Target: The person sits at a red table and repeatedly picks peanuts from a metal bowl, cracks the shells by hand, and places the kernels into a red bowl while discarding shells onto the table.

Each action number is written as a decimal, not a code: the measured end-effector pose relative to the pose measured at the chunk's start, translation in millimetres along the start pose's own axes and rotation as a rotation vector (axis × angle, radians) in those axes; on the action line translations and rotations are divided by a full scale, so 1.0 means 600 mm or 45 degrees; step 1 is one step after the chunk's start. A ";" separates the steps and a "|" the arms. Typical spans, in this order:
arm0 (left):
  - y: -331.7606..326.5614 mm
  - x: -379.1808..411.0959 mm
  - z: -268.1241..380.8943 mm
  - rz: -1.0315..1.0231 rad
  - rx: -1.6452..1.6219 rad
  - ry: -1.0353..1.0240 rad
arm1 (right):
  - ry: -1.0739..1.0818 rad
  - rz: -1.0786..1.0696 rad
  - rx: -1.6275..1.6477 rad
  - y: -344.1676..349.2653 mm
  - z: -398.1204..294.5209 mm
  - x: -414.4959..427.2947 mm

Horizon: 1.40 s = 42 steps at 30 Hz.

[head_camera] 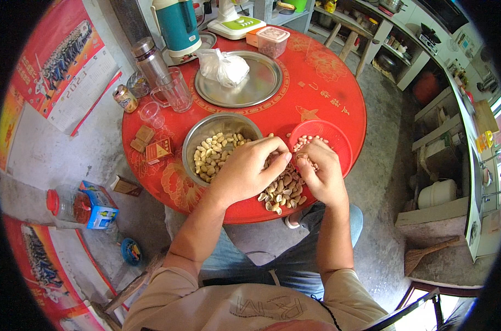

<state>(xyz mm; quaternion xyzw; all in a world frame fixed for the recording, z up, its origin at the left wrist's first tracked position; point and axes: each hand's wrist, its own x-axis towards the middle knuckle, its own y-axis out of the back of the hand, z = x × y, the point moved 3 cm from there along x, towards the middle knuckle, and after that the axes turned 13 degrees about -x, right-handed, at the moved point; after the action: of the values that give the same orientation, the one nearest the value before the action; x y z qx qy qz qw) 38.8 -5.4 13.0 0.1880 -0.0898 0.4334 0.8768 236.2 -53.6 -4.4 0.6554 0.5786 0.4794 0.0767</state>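
Observation:
A steel bowl (190, 169) of unshelled peanuts (211, 155) stands before me on the round red table (333, 93). My left hand (254, 165) is over the bowl's right side, fingers curled, thumb toward my right hand; whether it holds something is hidden. My right hand (323, 171) is over the near left part of a red plastic basket (344, 142), with what looks like a bit of peanut shell between thumb and fingers. Shelled pink peanuts (306, 140) lie in the basket. Between and below both hands is a heap of peanut shells (285, 192).
Beyond the bowl is a round metal tray (261, 93) with a knotted plastic bag (225, 68). To the left stand a glass mug (180, 93), a small plastic cup (152, 115), a drink can (125, 98) and a small red box (159, 151). A lidded container (272, 41) stands farther back.

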 end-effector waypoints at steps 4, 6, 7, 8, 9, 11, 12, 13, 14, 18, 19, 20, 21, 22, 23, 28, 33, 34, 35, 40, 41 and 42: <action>0.014 -0.002 -0.008 -0.101 0.236 -0.055 | -0.075 0.042 -0.058 0.016 0.011 -0.001; 0.017 -0.005 -0.010 -0.100 0.294 -0.088 | -0.051 0.125 -0.061 0.020 0.012 0.003; 0.018 -0.008 -0.010 -0.074 0.296 -0.092 | -0.054 0.093 -0.079 0.023 0.017 0.004; 0.020 -0.010 -0.009 -0.049 0.297 -0.095 | -0.058 0.061 -0.097 0.029 0.026 0.003; 0.029 -0.009 -0.010 -0.044 0.261 -0.058 | -0.061 0.029 -0.115 0.032 0.032 0.002; 0.057 -0.004 -0.011 -0.035 0.188 0.017 | -0.089 0.083 -0.093 0.030 0.039 0.000; 0.069 -0.006 -0.013 0.034 0.207 0.014 | -0.094 0.061 -0.117 0.034 0.044 -0.002; 0.083 -0.008 -0.028 0.074 0.162 -0.043 | -0.098 0.039 -0.141 0.035 0.046 -0.002; 0.098 -0.009 -0.041 0.128 0.142 -0.043 | -0.143 0.044 -0.146 0.034 0.046 -0.002; 0.132 -0.015 -0.055 0.247 -0.015 0.182 | -0.281 0.075 -0.125 0.032 0.054 -0.006; 0.135 -0.015 -0.052 0.263 -0.024 0.219 | -0.301 0.085 -0.104 0.030 0.056 -0.007; 0.138 -0.015 -0.048 0.278 -0.035 0.256 | -0.316 0.126 -0.078 0.027 0.055 -0.007; 0.141 -0.015 -0.047 0.295 -0.044 0.293 | -0.329 0.166 -0.051 0.022 0.053 -0.006; 0.143 -0.015 -0.051 0.295 -0.046 0.291 | -0.342 0.206 -0.024 0.019 0.053 -0.006; 0.144 -0.014 -0.060 0.295 -0.047 0.290 | -0.322 0.211 -0.061 0.018 0.056 -0.007; 0.150 -0.016 -0.091 0.278 0.204 0.204 | -0.301 0.053 -0.291 0.030 0.051 -0.005; 0.137 -0.019 -0.078 0.205 0.607 0.384 | -0.359 0.026 -0.322 0.035 0.060 -0.010; 0.134 -0.022 -0.080 0.217 0.660 0.265 | -0.342 0.030 -0.327 0.035 0.060 -0.009; 0.131 -0.026 -0.091 0.227 0.712 0.145 | -0.341 0.041 -0.317 0.035 0.058 -0.008; 0.126 -0.026 -0.103 0.044 0.764 0.170 | -0.266 0.035 -0.200 0.035 0.059 -0.007; 0.123 -0.026 -0.102 0.016 0.765 0.191 | -0.277 0.027 -0.202 0.035 0.058 -0.008; 0.122 -0.026 -0.102 -0.010 0.767 0.212 | -0.287 0.019 -0.203 0.036 0.051 -0.006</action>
<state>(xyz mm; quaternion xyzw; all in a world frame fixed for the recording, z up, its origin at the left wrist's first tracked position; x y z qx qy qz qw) -29.1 48.3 -29.4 0.4038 0.1155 0.4509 0.7876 273.6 -49.5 -8.1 0.7012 0.5216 0.4477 0.1895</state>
